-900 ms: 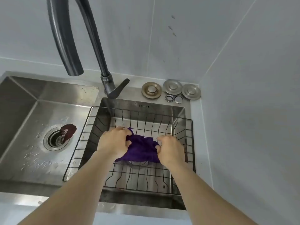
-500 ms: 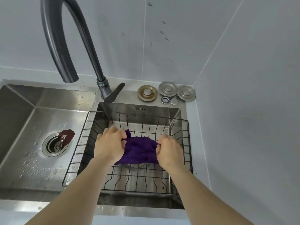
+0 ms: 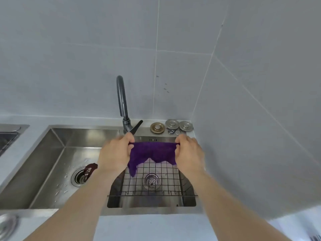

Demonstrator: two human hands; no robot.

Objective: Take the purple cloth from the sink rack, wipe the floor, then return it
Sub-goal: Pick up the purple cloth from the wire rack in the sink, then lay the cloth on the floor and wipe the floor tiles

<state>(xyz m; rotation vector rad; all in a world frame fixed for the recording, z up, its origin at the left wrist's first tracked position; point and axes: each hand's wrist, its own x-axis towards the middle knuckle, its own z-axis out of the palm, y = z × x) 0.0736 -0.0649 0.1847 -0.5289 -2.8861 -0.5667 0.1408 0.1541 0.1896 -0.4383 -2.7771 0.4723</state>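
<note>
The wire sink rack (image 3: 152, 178) sits in the smaller right basin with nothing lying on its grid, the drain showing through. The purple cloth (image 3: 152, 152) hangs above it, stretched between the left hand (image 3: 115, 153) and right hand (image 3: 189, 153), each grip pinching a top corner. Earlier it lay bunched in the rack; now it is lifted and spread. A dark faucet (image 3: 122, 103), metal strainer lids (image 3: 172, 126) and grey wall tiles stand behind the steel sink (image 3: 52, 167).
</note>
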